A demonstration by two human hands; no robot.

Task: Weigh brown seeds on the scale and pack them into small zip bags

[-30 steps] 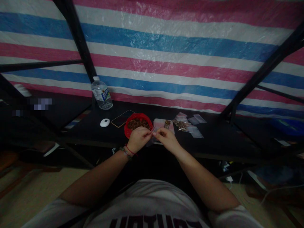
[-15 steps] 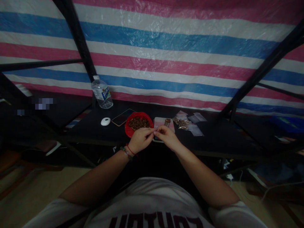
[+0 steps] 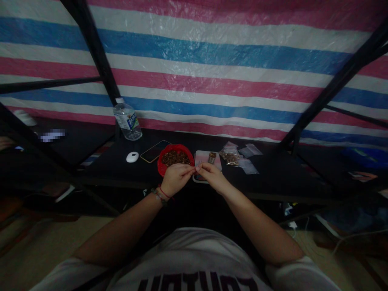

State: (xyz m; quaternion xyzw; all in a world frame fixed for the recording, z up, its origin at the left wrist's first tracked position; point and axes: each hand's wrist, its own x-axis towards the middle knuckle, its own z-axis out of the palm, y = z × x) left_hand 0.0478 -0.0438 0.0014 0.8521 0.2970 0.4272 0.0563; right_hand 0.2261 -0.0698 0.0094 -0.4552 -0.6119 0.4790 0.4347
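My left hand [image 3: 176, 178] and my right hand [image 3: 209, 173] meet fingertip to fingertip over the front edge of a dark table [image 3: 273, 178]. Both are pinched on a small clear plastic bag [image 3: 195, 167] held between them. Just behind the left hand stands a red bowl [image 3: 176, 155] full of small brown pieces. Behind the right hand lies a small pale scale [image 3: 203, 158] with a little cup [image 3: 212, 157] on it.
A water bottle [image 3: 127, 120], a white round object [image 3: 132, 157] and a phone [image 3: 155, 150] lie to the left of the bowl. Filled and flat clear bags [image 3: 238, 157] lie to the right. Black frame bars [image 3: 97, 60] cross a striped tarp [image 3: 212, 60].
Both hands have stayed pinched together on the small bag, drifting slightly up and toward the table. The view has shifted a little.
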